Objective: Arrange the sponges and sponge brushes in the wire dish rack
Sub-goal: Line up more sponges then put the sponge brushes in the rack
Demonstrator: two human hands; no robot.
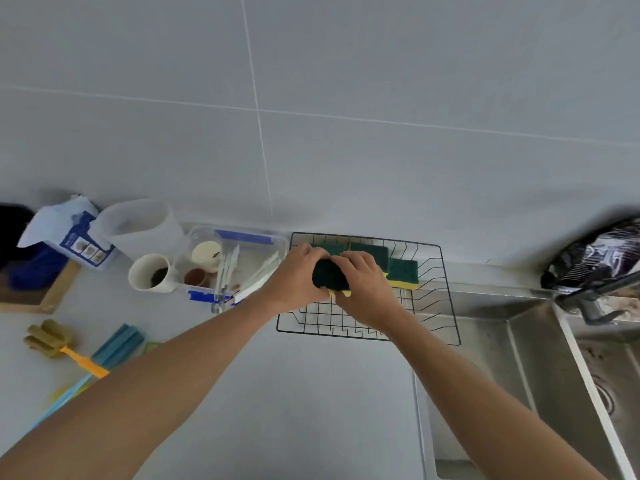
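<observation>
Both hands are closed on one green-and-yellow sponge (330,277) over the middle of the wire dish rack (446,292): the left hand (294,278) grips its left end, the right hand (363,285) its right end, so its long axis runs left to right between them. Other sponges (401,271) stand just beyond it at the far side. The sponge brushes (83,358) lie on the counter well left, nearer the left hand.
</observation>
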